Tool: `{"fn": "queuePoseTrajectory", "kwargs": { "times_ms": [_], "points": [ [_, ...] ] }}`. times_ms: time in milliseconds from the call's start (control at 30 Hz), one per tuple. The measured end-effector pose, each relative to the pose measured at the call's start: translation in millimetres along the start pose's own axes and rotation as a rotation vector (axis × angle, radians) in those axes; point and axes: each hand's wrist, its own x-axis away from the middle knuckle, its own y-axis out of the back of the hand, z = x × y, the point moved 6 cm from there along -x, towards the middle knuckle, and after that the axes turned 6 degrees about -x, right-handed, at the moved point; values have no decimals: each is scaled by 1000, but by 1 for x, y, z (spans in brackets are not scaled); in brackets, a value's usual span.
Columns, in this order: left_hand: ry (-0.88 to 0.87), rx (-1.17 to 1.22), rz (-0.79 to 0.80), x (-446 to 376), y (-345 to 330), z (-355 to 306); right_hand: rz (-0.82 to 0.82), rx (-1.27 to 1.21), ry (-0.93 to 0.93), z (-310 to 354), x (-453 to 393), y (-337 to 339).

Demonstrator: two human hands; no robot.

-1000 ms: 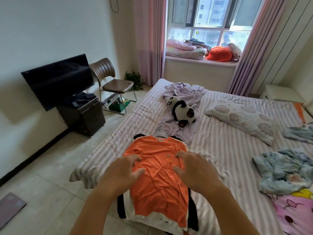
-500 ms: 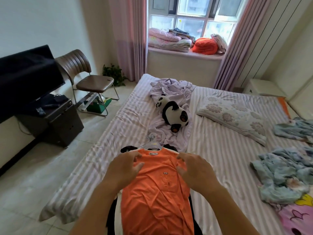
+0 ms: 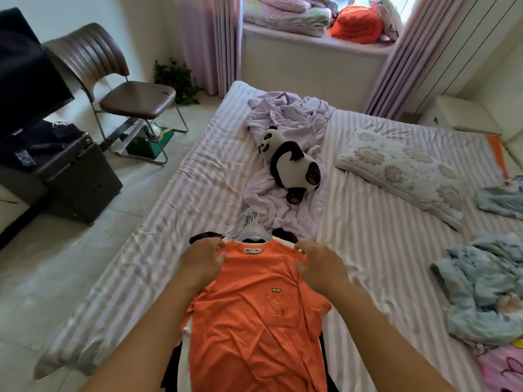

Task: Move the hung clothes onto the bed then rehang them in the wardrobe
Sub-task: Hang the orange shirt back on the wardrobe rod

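A person's two bare forearms reach forward over a bed (image 3: pixel 376 250) covered in a lilac striped sheet. An orange T-shirt (image 3: pixel 254 315) lies face up on top of a stack of clothes near the bed's near edge; the garments beneath show only as black and white slivers at its sides, and the stack's lower end is cut off by the frame. The left hand (image 3: pixel 202 263) grips the shirt's left shoulder with curled fingers. The right hand (image 3: pixel 319 267) pinches the right shoulder the same way. Pale blue hangers (image 3: pixel 253 229) poke out just above the collar; their count is hard to make out. Beyond them a panda plush (image 3: pixel 291 162) rests on crumpled lilac cloth (image 3: pixel 283 114).
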Motion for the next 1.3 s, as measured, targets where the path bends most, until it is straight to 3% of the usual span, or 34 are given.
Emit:
{"fn": "queuePoseTrajectory", "kwargs": {
  "times_ms": [300, 800, 1167, 1300],
  "points": [
    [75, -65, 137, -89, -92, 35, 76, -120, -110, -71, -104, -84],
    [120, -221, 235, -189, -198, 103, 259, 34, -71, -115, -212, -201],
    [220, -10, 198, -182, -200, 98, 222, -17, -170, -125, -214, -199],
    [216, 0, 181, -172, -182, 93, 193, -214, -175, -120, -202, -184]
  ]
}}
